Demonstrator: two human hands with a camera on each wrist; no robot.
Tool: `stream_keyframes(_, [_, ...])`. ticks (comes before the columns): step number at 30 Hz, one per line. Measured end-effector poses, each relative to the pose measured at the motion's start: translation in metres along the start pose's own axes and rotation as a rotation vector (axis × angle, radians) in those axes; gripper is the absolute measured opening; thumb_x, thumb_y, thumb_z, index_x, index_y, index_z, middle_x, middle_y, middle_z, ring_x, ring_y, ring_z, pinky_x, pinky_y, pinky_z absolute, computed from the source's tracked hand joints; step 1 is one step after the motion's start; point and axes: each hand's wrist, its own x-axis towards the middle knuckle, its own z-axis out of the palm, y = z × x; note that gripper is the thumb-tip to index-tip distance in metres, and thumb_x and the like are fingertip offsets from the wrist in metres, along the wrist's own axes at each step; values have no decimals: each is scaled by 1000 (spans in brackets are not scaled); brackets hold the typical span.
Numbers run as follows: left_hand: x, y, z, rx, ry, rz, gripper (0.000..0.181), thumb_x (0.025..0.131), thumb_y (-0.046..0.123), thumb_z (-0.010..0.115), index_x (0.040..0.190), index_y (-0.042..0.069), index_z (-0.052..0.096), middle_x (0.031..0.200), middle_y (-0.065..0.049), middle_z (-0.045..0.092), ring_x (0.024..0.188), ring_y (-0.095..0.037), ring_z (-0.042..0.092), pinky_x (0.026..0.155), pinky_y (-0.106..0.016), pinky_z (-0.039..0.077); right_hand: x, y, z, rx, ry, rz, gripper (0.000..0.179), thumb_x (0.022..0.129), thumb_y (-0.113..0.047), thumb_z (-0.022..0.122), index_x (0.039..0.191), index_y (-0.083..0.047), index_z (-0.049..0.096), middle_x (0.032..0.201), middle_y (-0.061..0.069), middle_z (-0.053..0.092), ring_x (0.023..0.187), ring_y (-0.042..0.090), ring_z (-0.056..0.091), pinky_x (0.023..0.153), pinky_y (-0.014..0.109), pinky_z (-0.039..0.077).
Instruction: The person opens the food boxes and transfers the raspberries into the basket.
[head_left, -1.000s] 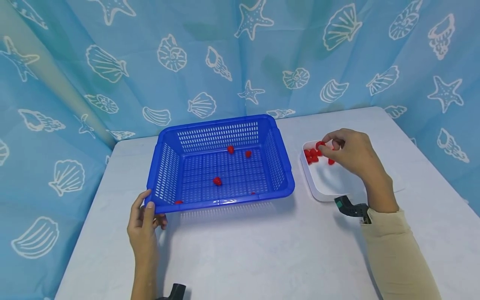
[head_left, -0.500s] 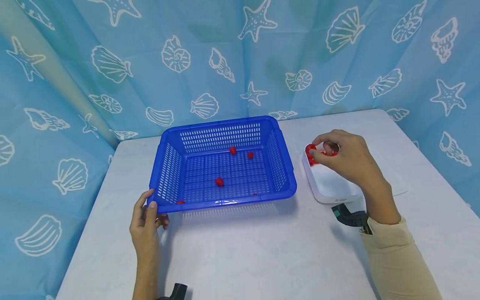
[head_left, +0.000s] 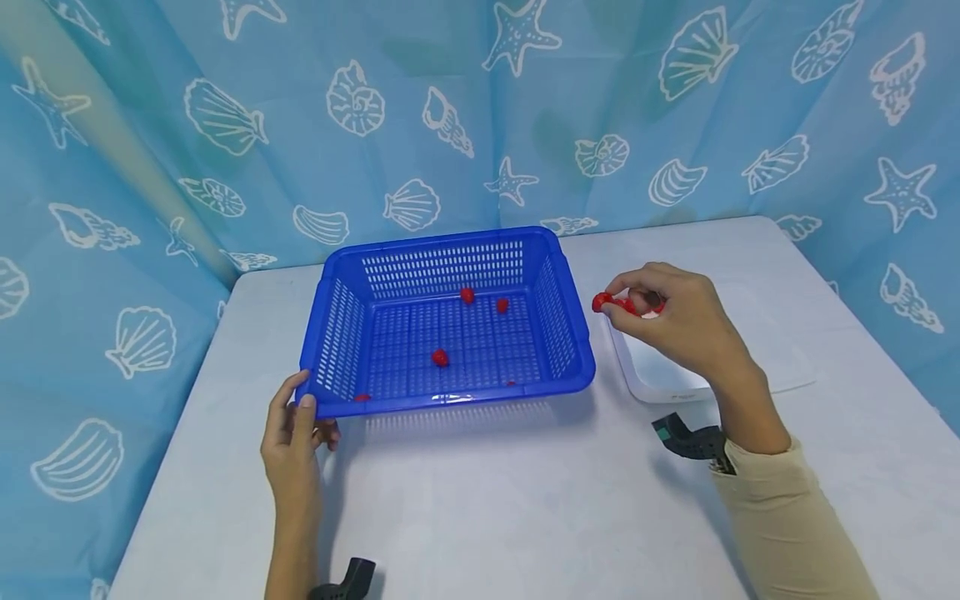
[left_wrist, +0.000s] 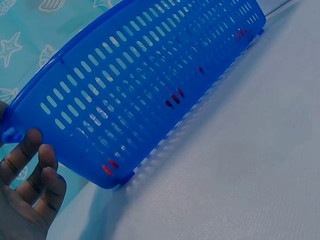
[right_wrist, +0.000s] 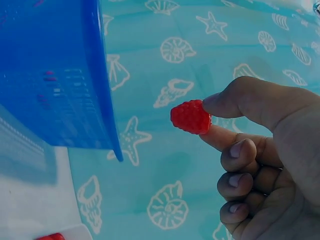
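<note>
My right hand (head_left: 678,312) pinches a red raspberry (right_wrist: 191,117) between thumb and index finger; the other fingers are curled toward the palm in the right wrist view. In the head view this hand is over the left part of a white container (head_left: 667,394), close to the basket's right side. It hides most of the berries in that container. A blue slotted basket (head_left: 450,398) has several red raspberries (head_left: 440,357) spread over its floor. My left hand (head_left: 291,433) grips the basket's near left corner, with its thumb on the rim.
A white cloth (head_left: 480,500) covers the table. Behind and to the left hangs a blue curtain (head_left: 450,108) with white shell and starfish prints. A thin clear sheet edge (head_left: 793,387) shows to the right of the white container.
My right hand has lifted the raspberry from the white container's far left part and carried it left toward the basket. The left hand keeps its grip on the basket corner.
</note>
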Motion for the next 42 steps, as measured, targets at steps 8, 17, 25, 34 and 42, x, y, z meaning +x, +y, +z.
stream_keyframes(8, [-2,14,5,-7,-16,11,37,97,27,46,133,19,47,85,-14,50,65,-30,51,51,-25,46,2,-14,10,11,-9,-78,19,74,-19,76,91,-21,68,69,-5,45,66,9,45,52,22,36])
stream_keyframes(17, [4,-2,2,-10,-25,14,38,96,31,47,133,24,47,87,-16,50,65,-27,52,50,-25,46,-4,-26,9,35,-22,-163,22,76,-24,76,97,-22,68,70,-8,44,68,6,45,54,20,36])
stream_keyframes(25, [4,-3,2,1,0,-5,38,95,34,48,132,25,48,87,-15,49,64,-25,53,50,-25,46,-3,-29,-3,53,32,-198,21,79,-13,73,98,-19,69,71,-8,45,70,5,45,60,17,38])
stream_keyframes(34, [3,-1,1,27,16,-3,38,95,34,48,132,26,48,88,-14,50,65,-24,53,50,-24,46,-4,-23,-23,60,136,-200,18,79,-8,70,95,-15,71,71,-8,47,71,5,46,60,20,39])
stream_keyframes(42, [1,-2,2,11,15,5,38,95,31,49,132,23,48,88,-14,51,63,-22,53,50,-23,46,-5,-14,-29,1,140,-107,19,80,-12,71,99,-14,70,70,-6,45,74,6,44,61,18,37])
